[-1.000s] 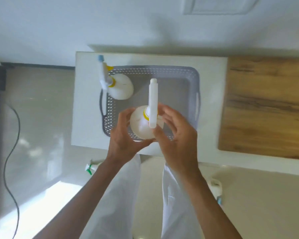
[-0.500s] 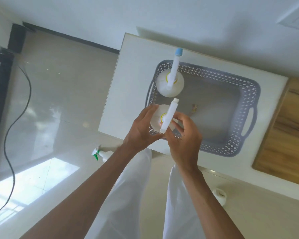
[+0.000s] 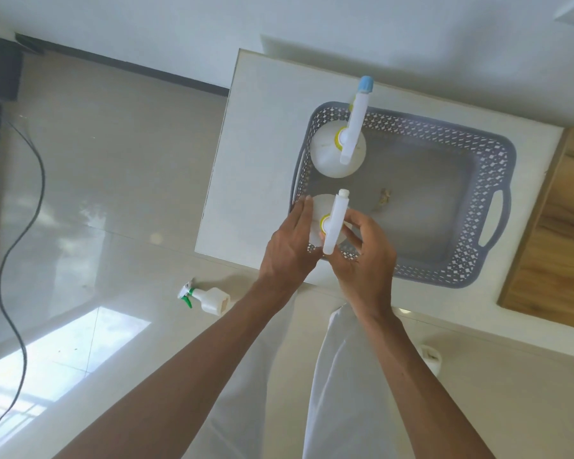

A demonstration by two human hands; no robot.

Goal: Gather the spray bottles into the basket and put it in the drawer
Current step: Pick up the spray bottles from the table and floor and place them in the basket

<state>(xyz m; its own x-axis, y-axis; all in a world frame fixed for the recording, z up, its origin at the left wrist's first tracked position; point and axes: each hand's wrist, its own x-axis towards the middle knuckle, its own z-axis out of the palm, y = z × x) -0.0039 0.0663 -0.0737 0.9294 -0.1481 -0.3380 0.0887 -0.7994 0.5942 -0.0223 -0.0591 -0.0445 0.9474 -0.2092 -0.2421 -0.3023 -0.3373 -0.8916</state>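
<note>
A grey perforated basket (image 3: 451, 273) sits on a white cabinet top (image 3: 262, 154). In its far left corner stands a white spray bottle with a blue nozzle tip (image 3: 340, 154). A second white spray bottle with a yellow collar (image 3: 333, 223) stands in the near left corner. My left hand (image 3: 289, 250) cups its left side and my right hand (image 3: 365, 260) holds its right side near the sprayer head. A small white spray bottle with a green trigger (image 3: 209, 298) lies on the floor to the left of my legs.
A wooden top (image 3: 557, 246) adjoins the cabinet on the right. A black cable (image 3: 20, 226) runs across the tiled floor at left. Part of a white object (image 3: 429, 357) lies on the floor at right. A small scrap (image 3: 384, 197) lies in the basket.
Both hands have stayed on the yellow-collared bottle and lowered it into the basket's near left corner. The view has swung left, bringing the floor bottle into fuller view.
</note>
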